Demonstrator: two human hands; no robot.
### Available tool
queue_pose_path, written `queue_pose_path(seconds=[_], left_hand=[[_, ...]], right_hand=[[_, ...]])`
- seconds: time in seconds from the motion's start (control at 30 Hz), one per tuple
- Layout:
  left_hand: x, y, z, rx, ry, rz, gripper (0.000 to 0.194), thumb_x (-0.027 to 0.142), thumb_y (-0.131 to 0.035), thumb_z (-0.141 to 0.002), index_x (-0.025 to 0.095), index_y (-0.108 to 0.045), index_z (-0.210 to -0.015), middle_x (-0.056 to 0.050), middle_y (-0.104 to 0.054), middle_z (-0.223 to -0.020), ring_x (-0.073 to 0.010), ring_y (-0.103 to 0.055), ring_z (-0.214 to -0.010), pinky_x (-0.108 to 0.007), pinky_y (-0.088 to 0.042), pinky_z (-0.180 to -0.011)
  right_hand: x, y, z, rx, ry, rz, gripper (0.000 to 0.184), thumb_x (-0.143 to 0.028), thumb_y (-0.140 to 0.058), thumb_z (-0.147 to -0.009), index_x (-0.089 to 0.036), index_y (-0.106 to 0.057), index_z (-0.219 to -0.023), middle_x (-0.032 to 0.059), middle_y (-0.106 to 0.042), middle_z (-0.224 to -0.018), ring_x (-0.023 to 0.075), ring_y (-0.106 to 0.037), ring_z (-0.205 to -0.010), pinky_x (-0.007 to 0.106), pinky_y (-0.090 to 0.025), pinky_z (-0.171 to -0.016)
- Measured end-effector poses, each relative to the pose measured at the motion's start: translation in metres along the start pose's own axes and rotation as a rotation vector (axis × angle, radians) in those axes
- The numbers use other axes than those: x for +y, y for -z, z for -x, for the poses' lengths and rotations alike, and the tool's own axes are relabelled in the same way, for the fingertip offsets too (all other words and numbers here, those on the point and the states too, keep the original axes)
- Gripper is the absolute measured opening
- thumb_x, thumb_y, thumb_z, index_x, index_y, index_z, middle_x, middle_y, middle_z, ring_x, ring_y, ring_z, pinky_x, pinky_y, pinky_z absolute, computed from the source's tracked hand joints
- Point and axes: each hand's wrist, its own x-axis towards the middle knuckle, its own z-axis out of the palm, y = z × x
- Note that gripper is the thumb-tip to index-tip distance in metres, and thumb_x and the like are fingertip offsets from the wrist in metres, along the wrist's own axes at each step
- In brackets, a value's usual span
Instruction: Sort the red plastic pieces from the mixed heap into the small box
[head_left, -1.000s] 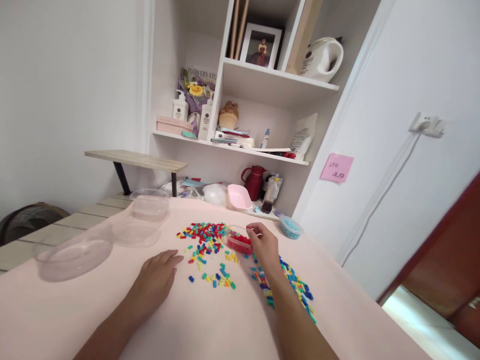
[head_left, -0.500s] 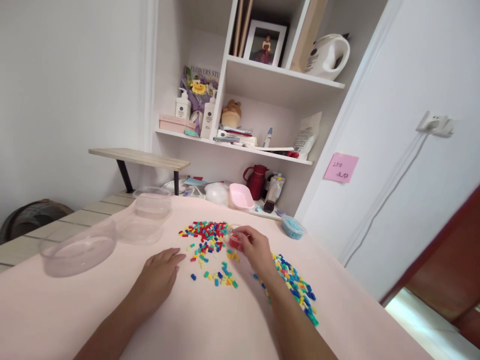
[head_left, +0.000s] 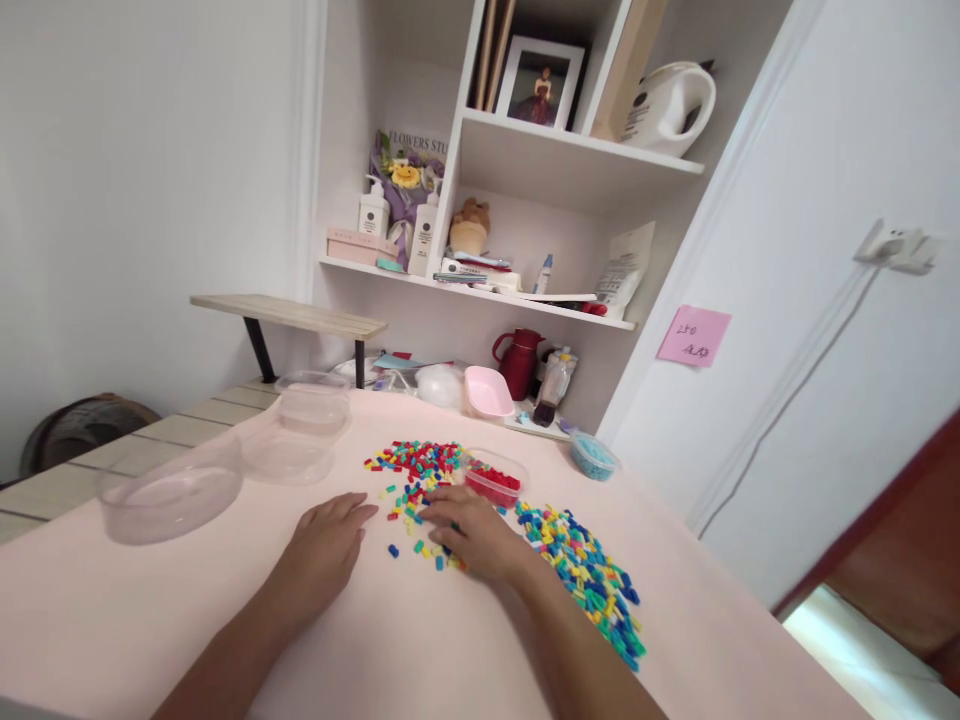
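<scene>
My left hand (head_left: pixel 326 545) lies flat on the pink tabletop (head_left: pixel 367 640), fingers stretched out, left of the scattered pieces. My right hand (head_left: pixel 474 530) reaches over small coloured plastic pieces (head_left: pixel 415 490) with its fingers apart; its fingertips are among them, and no held piece shows. Just beyond it stands a clear container (head_left: pixel 493 485) with red pieces inside. A mixed pile (head_left: pixel 424 458) with many red pieces lies farther back. To the right, beside my right forearm, spreads a larger pile (head_left: pixel 585 570) of blue, green, yellow and white pieces.
Clear plastic tubs (head_left: pixel 169 505) stand on the left. A lidded tub of blue pieces (head_left: pixel 592 456) sits at the right back edge. Behind the table are a pink tray (head_left: pixel 489 392), a dark red jug (head_left: pixel 519 362) and a bottle (head_left: pixel 555 385), below white shelves (head_left: pixel 555 165).
My right hand has left the red-filled container and moved left and nearer, over the scattered pieces, its fingers spreading. My left hand stays in place. The view has shifted slightly.
</scene>
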Motion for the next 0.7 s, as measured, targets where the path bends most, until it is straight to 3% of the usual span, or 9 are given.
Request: queue_pose_path(seconds=[0.1,0.17,0.27,0.33,0.57,0.7], left_hand=[[0.0,0.0,0.001,-0.008,-0.007,-0.008,0.045,0.018,-0.038,-0.088,0.025,-0.064,-0.123,-0.008,-0.059,-0.137,-0.0235,-0.05,-0.13,-0.045,-0.037,-0.107],[0.0,0.001,0.001,-0.012,-0.008,-0.009,0.044,0.018,-0.038,-0.088,0.025,-0.064,-0.123,-0.008,-0.059,-0.137,-0.0234,-0.049,-0.13,-0.045,-0.036,-0.107],[0.001,0.003,0.002,-0.024,-0.008,-0.005,0.045,0.018,-0.037,-0.089,0.025,-0.064,-0.123,-0.007,-0.059,-0.138,-0.0229,-0.049,-0.13,-0.045,-0.036,-0.108],[0.003,0.005,0.003,-0.039,-0.007,-0.012,0.045,0.018,-0.036,-0.089,0.024,-0.064,-0.124,-0.007,-0.058,-0.138,-0.0227,-0.048,-0.131,-0.045,-0.035,-0.108],[0.005,0.006,0.003,-0.043,-0.004,-0.018,0.045,0.017,-0.036,-0.089,0.023,-0.063,-0.125,-0.009,-0.058,-0.138,-0.0236,-0.048,-0.131,-0.046,-0.036,-0.107],[0.001,0.003,0.003,-0.029,-0.007,-0.015,0.044,0.017,-0.038,-0.089,0.024,-0.063,-0.125,-0.008,-0.058,-0.138,-0.0239,-0.049,-0.131,-0.045,-0.035,-0.108]], right_hand=[[0.0,0.004,-0.001,0.047,0.006,-0.049,0.027,-0.019,-0.051,-0.09,-0.026,-0.073,-0.103,0.003,-0.069,-0.116,0.0187,-0.058,-0.113,0.032,-0.041,-0.101],[0.002,0.005,-0.003,0.136,-0.032,-0.087,0.03,-0.015,-0.047,-0.09,-0.025,-0.073,-0.101,0.0025,-0.071,-0.106,0.0173,-0.062,-0.104,0.03,-0.044,-0.095],[0.009,0.006,-0.005,0.304,-0.14,-0.105,0.033,-0.014,-0.044,-0.089,-0.023,-0.071,-0.105,0.0041,-0.07,-0.105,0.0177,-0.062,-0.101,0.03,-0.045,-0.092],[0.013,0.005,-0.005,0.343,-0.196,-0.082,0.032,-0.014,-0.044,-0.088,-0.022,-0.07,-0.106,0.005,-0.069,-0.106,0.0188,-0.061,-0.103,0.03,-0.045,-0.091],[0.013,-0.005,-0.002,0.212,-0.224,0.084,0.041,-0.016,-0.047,-0.088,-0.021,-0.061,-0.126,0.0086,-0.062,-0.118,0.0189,-0.059,-0.107,0.027,-0.045,-0.091],[0.012,-0.004,-0.001,0.134,-0.166,0.132,0.035,-0.013,-0.047,-0.088,-0.024,-0.069,-0.113,0.007,-0.067,-0.11,0.0198,-0.06,-0.103,0.029,-0.044,-0.091]])
